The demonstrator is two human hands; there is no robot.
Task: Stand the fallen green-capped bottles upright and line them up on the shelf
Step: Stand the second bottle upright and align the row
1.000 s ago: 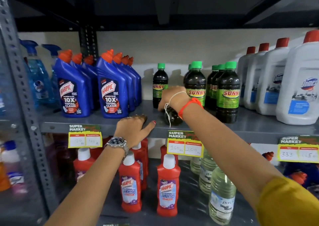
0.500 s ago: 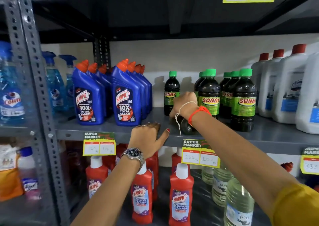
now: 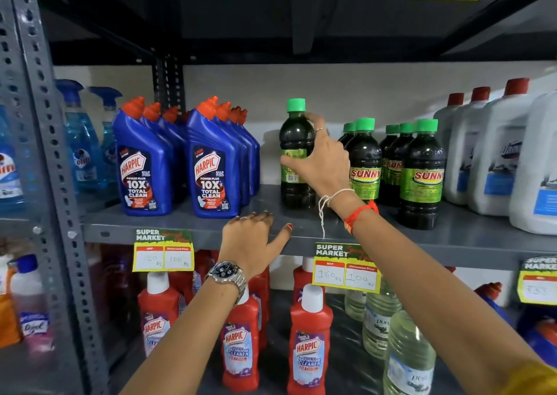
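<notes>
My right hand (image 3: 319, 165) is closed around a dark green-capped bottle (image 3: 294, 141), which stands upright with its barcode side toward me. Its base is at the grey middle shelf (image 3: 482, 238), left of the other bottles. Two rows of upright green-capped SUNNY bottles (image 3: 422, 174) stand just to the right, labels facing forward. My left hand (image 3: 253, 241), with a watch on the wrist, rests its fingers on the shelf's front edge and holds nothing. No bottle is seen lying down.
Blue Harpic bottles (image 3: 211, 165) stand left of the held bottle, with a gap of bare shelf between. White red-capped jugs (image 3: 494, 153) fill the right end. Red Harpic bottles (image 3: 309, 349) and clear bottles sit on the shelf below. A perforated steel post (image 3: 51, 183) frames the left.
My right hand has raised the bottle that lay on its side near the shelf front and turned it upright. The left hand has stayed on the shelf edge. The camera has moved closer.
</notes>
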